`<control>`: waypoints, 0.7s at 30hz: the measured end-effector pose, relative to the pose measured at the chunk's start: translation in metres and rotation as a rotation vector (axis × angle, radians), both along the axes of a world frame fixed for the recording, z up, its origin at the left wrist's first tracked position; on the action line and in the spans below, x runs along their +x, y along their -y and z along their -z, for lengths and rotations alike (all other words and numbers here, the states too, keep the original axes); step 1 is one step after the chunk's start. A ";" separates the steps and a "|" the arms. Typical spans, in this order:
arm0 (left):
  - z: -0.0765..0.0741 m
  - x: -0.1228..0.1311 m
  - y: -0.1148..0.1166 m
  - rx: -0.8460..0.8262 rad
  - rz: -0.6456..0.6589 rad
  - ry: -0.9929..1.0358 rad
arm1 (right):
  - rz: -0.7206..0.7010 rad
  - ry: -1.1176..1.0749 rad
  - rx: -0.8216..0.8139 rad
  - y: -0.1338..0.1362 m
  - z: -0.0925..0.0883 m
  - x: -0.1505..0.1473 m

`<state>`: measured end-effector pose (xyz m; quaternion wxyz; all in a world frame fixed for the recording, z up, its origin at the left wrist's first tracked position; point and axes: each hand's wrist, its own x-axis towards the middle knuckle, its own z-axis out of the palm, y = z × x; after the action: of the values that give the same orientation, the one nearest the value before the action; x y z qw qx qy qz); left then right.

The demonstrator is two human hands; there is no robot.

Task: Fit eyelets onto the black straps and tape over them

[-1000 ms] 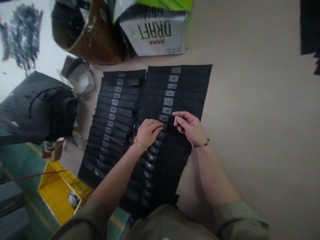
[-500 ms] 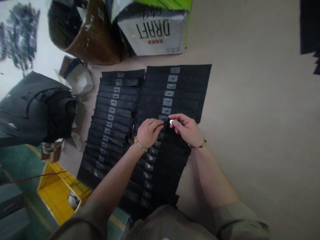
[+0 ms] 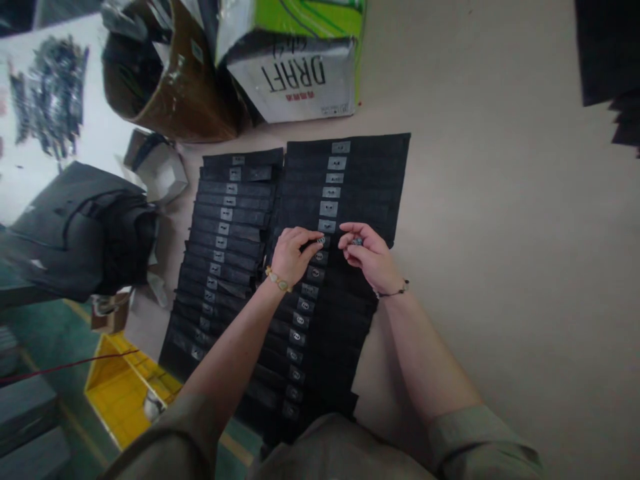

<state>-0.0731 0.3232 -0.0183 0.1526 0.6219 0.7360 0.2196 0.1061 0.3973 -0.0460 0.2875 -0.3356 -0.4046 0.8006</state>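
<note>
Hands: left hand (image 3: pixel 295 257) is curled, fingertips (image 3: pixel 316 245) at the grey tag (image 3: pixel 323 241) on a black fabric strip (image 3: pixel 325 257). Can't tell if they're gripping it or just resting on it. Right hand (image 3: pixel 367 252) is in a narrow pinch on a small round piece (image 3: pixel 357 241), too small to make out exactly, maybe a button.

Geometry: tag sits between my hands, slightly ahead of both wrists. Left fingertips are nearest, basically on it. Pinched piece is just to its right, not touching. Strip's long axis runs left-right across me, so the right hand approaches along the strip.

Layout: strips are side by side in two columns, running away from me, each with a tag or fastening near its inner end. Left column (image 3: pixel 225 233) sits tight against the right column (image 3: pixel 340 200). Both lie flat on a beige surface (image 3: pixel 490 280).

Around: white sack printed DRAFT (image 3: pixel 295 87) and brown cardboard box (image 3: pixel 180 100) beyond the strips, black bag (image 3: pixel 85 233) to the left, yellow crate (image 3: pixel 125 393) lower left on a green floor (image 3: pixel 45 333), dark stack (image 3: pixel 600 47) top right. Beaded bracelet (image 3: pixel 277 280) on left wrist, dark cord (image 3: pixel 393 292) on right.
</note>
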 end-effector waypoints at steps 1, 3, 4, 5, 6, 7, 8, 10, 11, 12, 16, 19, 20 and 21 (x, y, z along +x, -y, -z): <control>0.003 -0.003 0.000 0.000 0.012 -0.004 | 0.013 -0.031 -0.063 -0.001 0.001 0.000; 0.007 -0.006 0.000 0.003 0.028 -0.003 | 0.024 -0.065 -0.141 -0.003 0.002 0.000; 0.009 -0.007 0.000 0.005 0.036 -0.001 | 0.024 -0.073 -0.161 -0.004 0.002 0.001; 0.010 -0.008 0.001 0.007 0.046 0.003 | 0.020 -0.076 -0.173 -0.005 0.002 0.001; 0.011 -0.009 0.001 0.008 0.057 0.007 | 0.015 -0.076 -0.180 -0.005 0.001 0.001; 0.011 -0.010 0.002 0.011 0.066 0.012 | 0.010 -0.075 -0.184 -0.005 0.000 0.001; 0.011 -0.011 0.003 0.011 0.074 0.015 | 0.005 -0.073 -0.187 -0.005 0.000 0.001; 0.011 -0.012 0.003 0.008 0.076 0.018 | -0.006 -0.072 -0.188 -0.005 -0.002 0.001; 0.011 -0.012 0.003 0.003 0.072 0.018 | -0.011 -0.072 -0.187 -0.004 -0.002 0.002; 0.011 -0.012 0.003 -0.002 0.069 0.017 | -0.016 -0.071 -0.186 -0.004 -0.002 0.002; 0.009 -0.007 0.002 -0.006 0.056 -0.013 | -0.034 -0.049 -0.167 -0.004 -0.002 0.002; 0.007 -0.003 0.002 -0.031 0.025 -0.063 | -0.048 -0.030 -0.162 -0.005 -0.003 0.002; 0.006 -0.003 0.002 -0.037 0.020 -0.075 | -0.051 -0.025 -0.159 -0.005 -0.004 0.002; 0.004 -0.002 0.003 -0.035 0.020 -0.083 | -0.054 -0.019 -0.153 -0.005 -0.005 0.002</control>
<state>-0.0749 0.3203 -0.0226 0.1348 0.6351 0.7392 0.1793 0.1085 0.4020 -0.0411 0.2431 -0.3381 -0.3485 0.8397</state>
